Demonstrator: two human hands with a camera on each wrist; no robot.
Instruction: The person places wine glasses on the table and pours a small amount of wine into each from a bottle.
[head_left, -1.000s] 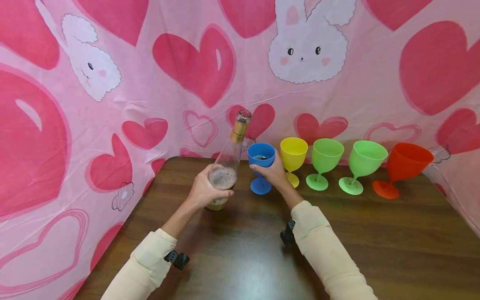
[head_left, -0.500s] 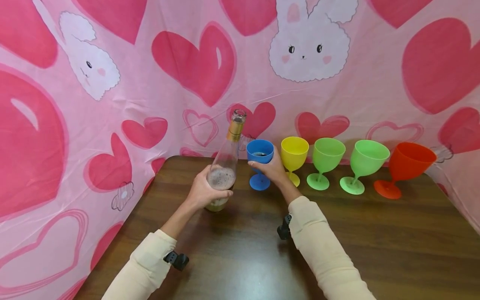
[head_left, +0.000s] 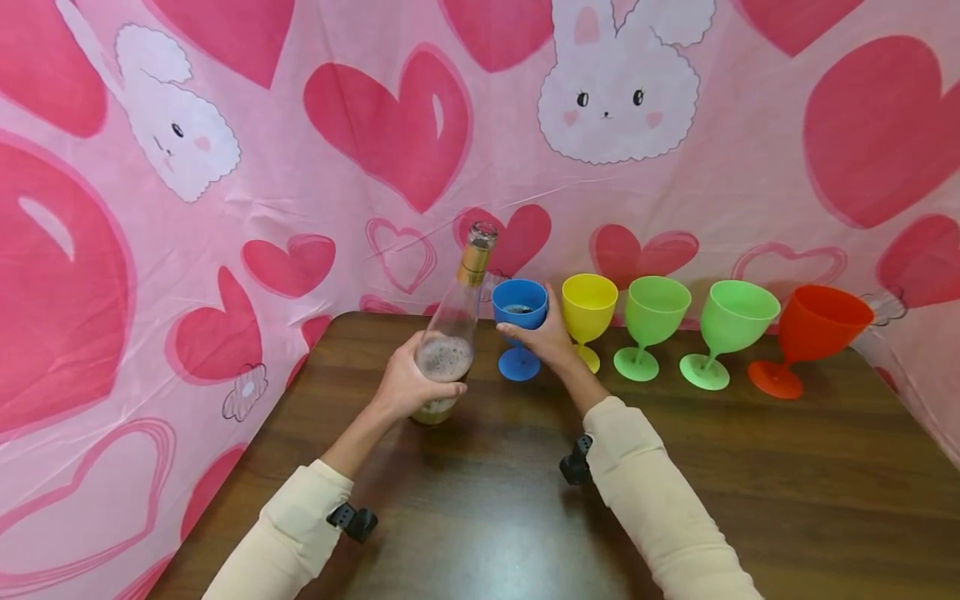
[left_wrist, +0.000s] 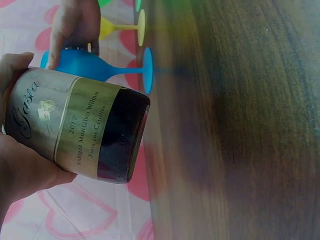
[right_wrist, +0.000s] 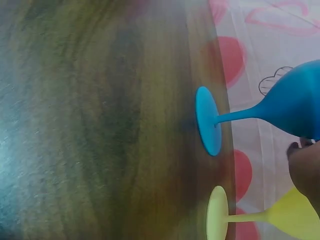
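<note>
My left hand (head_left: 408, 379) grips a clear glass wine bottle (head_left: 444, 354) round its lower body. The bottle leans slightly to the right, uncorked, with gold foil on its neck and foamy dark liquid low inside. Its printed label (left_wrist: 75, 120) faces the left wrist camera. I cannot tell whether its base touches the table. My right hand (head_left: 547, 337) holds a blue goblet (head_left: 519, 305) by the bowl, thumb across the front. Some dark liquid shows in the goblet, which stands upright. In the right wrist view only a few fingertips and part of the hand (right_wrist: 306, 167) appear.
To the right of the blue goblet, in a row, stand a yellow goblet (head_left: 588, 307), two light green goblets (head_left: 657, 310) and a red goblet (head_left: 819, 327). All are on the brown wooden table (head_left: 480, 517). A pink heart-print cloth (head_left: 390, 108) hangs behind.
The blue goblet and right hand have shifted slightly back from their place one second ago. The bottle's neck swayed a little left, then partly right again. Both grips are the same.
</note>
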